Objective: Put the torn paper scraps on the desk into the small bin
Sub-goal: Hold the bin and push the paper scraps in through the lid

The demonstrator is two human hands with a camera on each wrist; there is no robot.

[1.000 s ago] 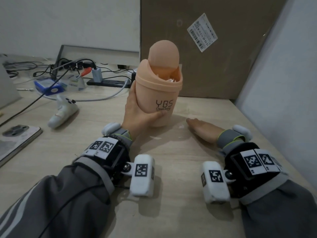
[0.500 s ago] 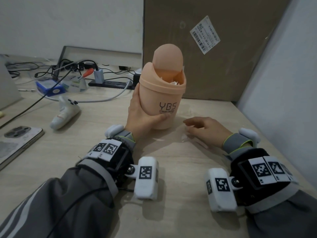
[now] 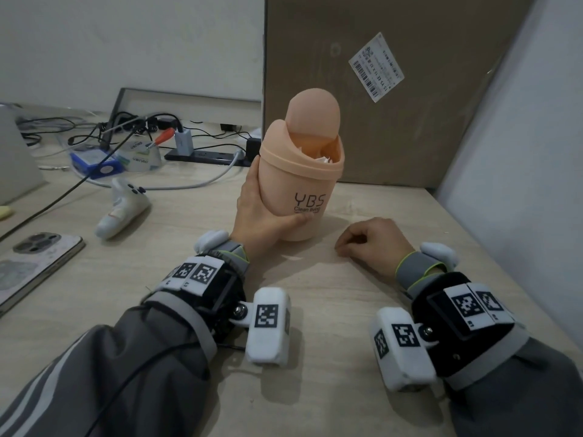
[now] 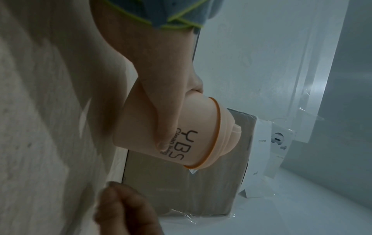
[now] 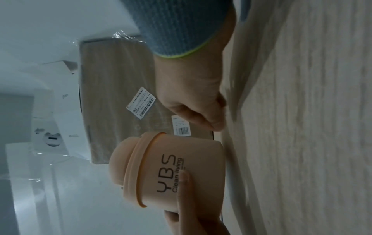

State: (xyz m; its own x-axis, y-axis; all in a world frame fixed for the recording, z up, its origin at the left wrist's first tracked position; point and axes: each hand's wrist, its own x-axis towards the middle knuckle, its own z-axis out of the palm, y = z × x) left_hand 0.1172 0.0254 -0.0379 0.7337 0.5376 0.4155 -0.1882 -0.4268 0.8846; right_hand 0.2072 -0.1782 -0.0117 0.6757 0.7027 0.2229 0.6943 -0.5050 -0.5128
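Observation:
The small peach bin (image 3: 299, 184) marked YBS is tilted off the desk (image 3: 315, 294), its swing lid tipped open and white paper scraps (image 3: 321, 159) showing inside. My left hand (image 3: 265, 216) grips its lower body, thumb across the front; the left wrist view shows the same hold on the bin (image 4: 141, 127). Just right of the bin's base, my right hand (image 3: 369, 238) lies on the desk with the fingers curled under into a fist. The right wrist view shows that hand (image 5: 197, 103) with its fingertips pressed to the wood; whatever it holds is hidden.
A tall cardboard box (image 3: 394, 89) stands right behind the bin and a pale wall (image 3: 520, 184) closes the right side. On the left lie a phone (image 3: 38, 266), a white controller (image 3: 123, 209), and a power strip with cables (image 3: 202, 156).
My right hand went from lying flat to a closed fist and drew back toward me. The white scrap beside its fingers is no longer visible. The left hand kept holding the bin.

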